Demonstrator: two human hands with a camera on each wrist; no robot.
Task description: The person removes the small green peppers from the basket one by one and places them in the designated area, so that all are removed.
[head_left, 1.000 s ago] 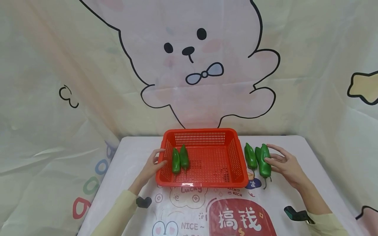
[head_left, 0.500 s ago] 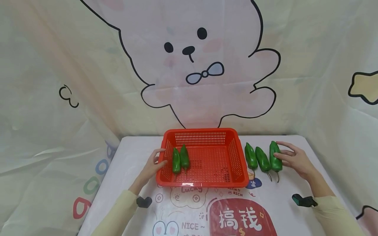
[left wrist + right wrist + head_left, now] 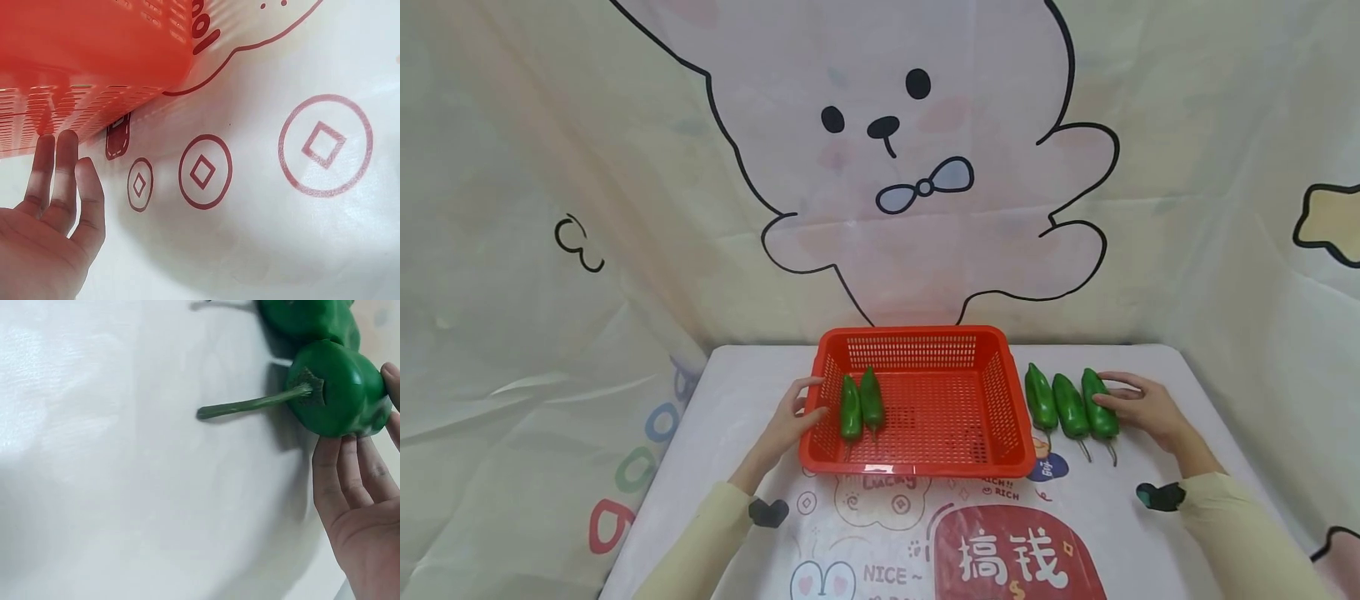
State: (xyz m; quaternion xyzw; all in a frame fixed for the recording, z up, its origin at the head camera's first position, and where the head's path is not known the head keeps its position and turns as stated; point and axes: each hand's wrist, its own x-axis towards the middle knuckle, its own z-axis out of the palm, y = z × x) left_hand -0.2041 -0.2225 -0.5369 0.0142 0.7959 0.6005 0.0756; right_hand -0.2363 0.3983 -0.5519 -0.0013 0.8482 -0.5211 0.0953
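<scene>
Pale hanging cloth (image 3: 1210,275) with a cartoon bear (image 3: 917,250) drawn on it is seen behind a white table (image 3: 752,367). To the right of a red basket (image 3: 917,469), a leftmost pepper (image 3: 1040,400), a middle pepper (image 3: 1071,407) and a rightmost pepper (image 3: 1100,412) are laid in a row, stems toward the near side. The rightmost pepper is held in a narrow pinch between thumb and fingers by the right hand (image 3: 1150,410); its placing in line appears to be the step in hand. Either a gentle release or a firmer grip would be called for next, without the middle pepper being nudged. Inside the basket's left part, a bright pepper (image 3: 851,412) and a dark pepper (image 3: 871,400) are lodged side by side. The basket's left side is touched by the left hand (image 3: 795,417), thumb and forefinger wide apart. Leftward passage is obstructed by the neighbouring peppers and the basket's raised right wall.
</scene>
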